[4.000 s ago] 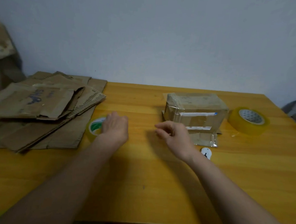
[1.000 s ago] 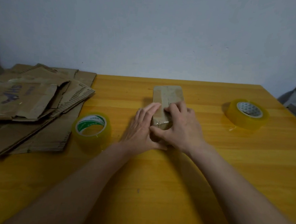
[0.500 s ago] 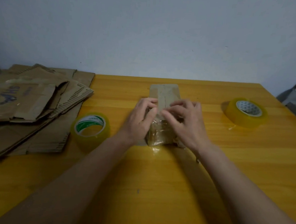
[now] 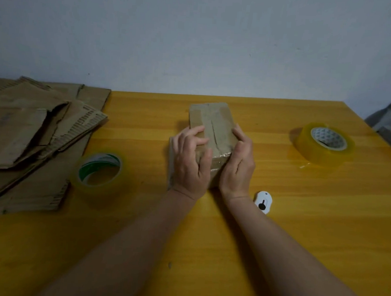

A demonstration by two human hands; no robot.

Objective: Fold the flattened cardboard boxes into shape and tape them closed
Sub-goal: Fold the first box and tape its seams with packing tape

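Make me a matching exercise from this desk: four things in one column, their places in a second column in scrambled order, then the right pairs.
Things
1. small cardboard box
2. green-printed tape roll
3. grey-cored tape roll
4. white cutter

Places
A. far right of the table
B. beside the right wrist
C. between the left hand and right hand
D. next to the flattened cardboard stack

Pairs: 1-C, 2-D, 3-A, 4-B
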